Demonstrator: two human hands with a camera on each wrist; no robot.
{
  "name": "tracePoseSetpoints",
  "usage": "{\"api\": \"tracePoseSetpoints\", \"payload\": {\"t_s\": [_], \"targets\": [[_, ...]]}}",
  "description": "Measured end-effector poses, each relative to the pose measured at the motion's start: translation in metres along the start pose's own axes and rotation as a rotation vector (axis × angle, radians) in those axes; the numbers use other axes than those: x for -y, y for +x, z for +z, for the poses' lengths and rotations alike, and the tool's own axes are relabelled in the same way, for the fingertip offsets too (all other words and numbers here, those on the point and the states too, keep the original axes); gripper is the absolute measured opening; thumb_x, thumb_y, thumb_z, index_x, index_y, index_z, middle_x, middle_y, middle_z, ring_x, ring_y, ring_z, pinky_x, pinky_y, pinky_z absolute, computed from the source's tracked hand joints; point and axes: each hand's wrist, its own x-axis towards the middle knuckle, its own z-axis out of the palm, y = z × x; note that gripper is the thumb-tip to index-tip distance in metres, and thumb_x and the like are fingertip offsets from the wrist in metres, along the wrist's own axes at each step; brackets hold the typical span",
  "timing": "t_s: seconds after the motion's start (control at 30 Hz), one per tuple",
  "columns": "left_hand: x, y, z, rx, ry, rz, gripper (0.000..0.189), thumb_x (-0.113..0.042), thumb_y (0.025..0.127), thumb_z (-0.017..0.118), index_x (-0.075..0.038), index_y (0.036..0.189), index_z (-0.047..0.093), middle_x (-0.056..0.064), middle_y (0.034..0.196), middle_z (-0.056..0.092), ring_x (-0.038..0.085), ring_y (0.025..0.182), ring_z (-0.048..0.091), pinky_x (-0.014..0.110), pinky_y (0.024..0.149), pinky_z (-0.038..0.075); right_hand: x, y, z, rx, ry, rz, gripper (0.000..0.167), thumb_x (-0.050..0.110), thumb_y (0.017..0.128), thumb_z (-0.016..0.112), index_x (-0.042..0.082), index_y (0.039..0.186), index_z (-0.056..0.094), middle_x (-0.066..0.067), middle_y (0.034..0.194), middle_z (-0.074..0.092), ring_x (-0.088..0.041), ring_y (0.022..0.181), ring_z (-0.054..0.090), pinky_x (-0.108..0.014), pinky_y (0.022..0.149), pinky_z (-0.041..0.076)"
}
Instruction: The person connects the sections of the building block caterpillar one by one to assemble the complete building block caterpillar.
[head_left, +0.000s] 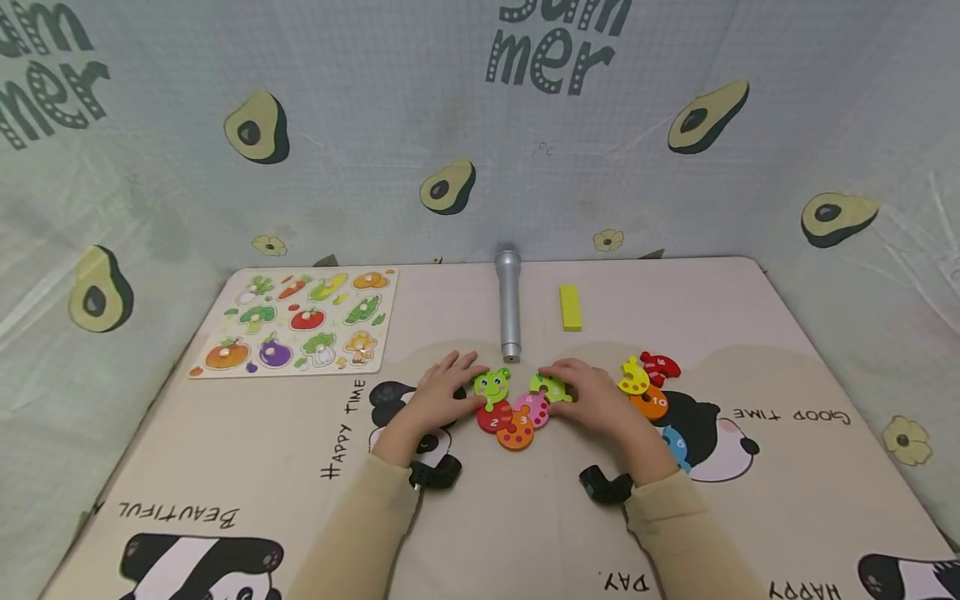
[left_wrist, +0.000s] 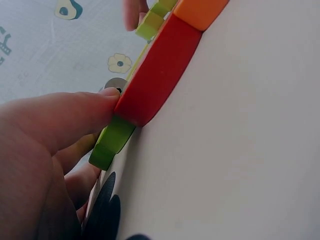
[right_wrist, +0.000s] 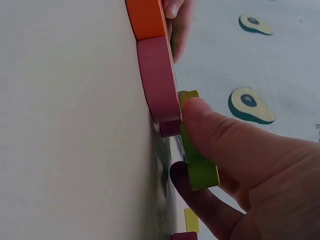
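A row of joined wooden caterpillar puzzle pieces curves across the table between both hands. My left hand [head_left: 444,393] holds the green smiling head piece [head_left: 492,386] between thumb and fingers, the thumb tip beside the red number 2 piece [head_left: 491,417]. An orange number 3 piece [head_left: 515,433] and a pink piece [head_left: 532,409] continue the row. My right hand [head_left: 592,398] pinches a light green piece [right_wrist: 202,170] beside the pink one. It looks slightly raised in the right wrist view; whether the two are locked together I cannot tell.
Right of the right hand lie yellow [head_left: 634,377], orange number 10 [head_left: 651,403], red [head_left: 661,367] and blue [head_left: 676,446] pieces. Farther back are a silver cylinder [head_left: 509,304] and a yellow block [head_left: 570,308]. A vegetable picture board [head_left: 292,325] lies at back left.
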Motion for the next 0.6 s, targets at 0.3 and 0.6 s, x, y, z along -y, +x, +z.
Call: {"api": "tracePoseSetpoints", "payload": {"t_s": [0.3, 0.6], "targets": [[-0.0001, -0.0014, -0.0002, -0.004, -0.006, -0.002, 0.052, -0.040, 0.086, 0.056, -0.023, 0.133, 0.046, 0.000, 0.150, 0.025, 0.024, 0.142, 0.009, 0.049, 0.114, 0.005, -0.0006, 0.0000, 0.0005, 0.030, -0.012, -0.004, 0.053, 0.034, 0.080, 0.067, 0.019, 0.129, 0.052, -0.008, 0.128, 0.049, -0.026, 0.118, 0.045, -0.054, 0.108, 0.022], [-0.0004, 0.0000, 0.0001, 0.001, -0.007, -0.003, 0.052, -0.040, 0.085, 0.057, -0.024, 0.133, 0.046, 0.000, 0.150, 0.025, 0.023, 0.142, 0.008, 0.048, 0.114, 0.004, 0.0000, -0.0030, -0.0049, 0.043, 0.021, 0.010, 0.044, 0.018, 0.083, 0.059, 0.015, 0.127, 0.053, -0.008, 0.130, 0.050, -0.029, 0.118, 0.044, -0.052, 0.103, 0.032]]}}
